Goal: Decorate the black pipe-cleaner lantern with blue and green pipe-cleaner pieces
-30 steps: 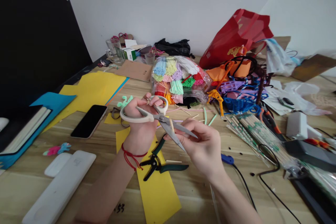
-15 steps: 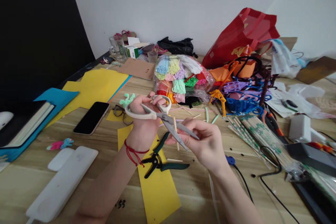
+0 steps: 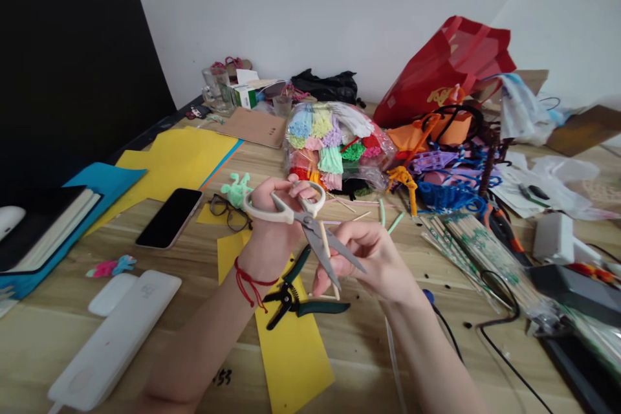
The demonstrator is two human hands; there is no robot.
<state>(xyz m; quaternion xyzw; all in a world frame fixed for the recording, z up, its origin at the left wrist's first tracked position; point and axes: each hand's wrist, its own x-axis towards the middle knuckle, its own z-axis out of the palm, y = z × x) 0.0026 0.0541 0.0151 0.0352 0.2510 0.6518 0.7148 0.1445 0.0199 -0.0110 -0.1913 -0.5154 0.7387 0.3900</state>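
White-handled scissors (image 3: 317, 237) are in my left hand (image 3: 279, 210), whose fingers pass through the handle loops. Their blades stand apart and point down to the right. A short pale wooden stick (image 3: 324, 239) crosses between the blades. My right hand (image 3: 371, 259) is closed near the blade tips, with its fingertips around the lower part of the stick. Under the hands, green-handled pliers (image 3: 323, 306) lie over a strip of yellow paper (image 3: 295, 362). A red string bracelet circles my left wrist.
A phone (image 3: 169, 218), a white power strip (image 3: 116, 343) and glasses (image 3: 231, 215) lie at the left. Behind the hands is a bag of coloured pipe cleaners (image 3: 334, 142). Bundled sticks (image 3: 485, 252) and a black cable (image 3: 509, 356) are at the right.
My left hand and the scissors have shifted slightly right. The stick now leans more, with its lower end further down and right. My right hand has turned a little, its fingertips lower.
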